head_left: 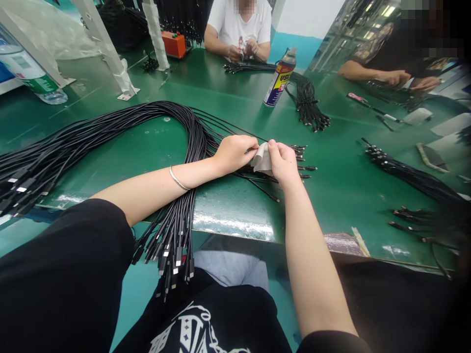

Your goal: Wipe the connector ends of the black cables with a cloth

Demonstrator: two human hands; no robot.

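Observation:
My left hand and my right hand pinch a white cloth between them on the green workbench. A large bundle of black cables loops across the bench under my left forearm, and its metal-tipped connectors hang over the front edge. More cable ends fan out just beyond my right hand. Whether the cloth wraps a cable is hidden by my fingers.
A spray can stands beyond my hands, beside another cable bunch. Co-workers across the bench and at the right handle cables. An orange box, white-wrapped posts and a large bottle stand farther back.

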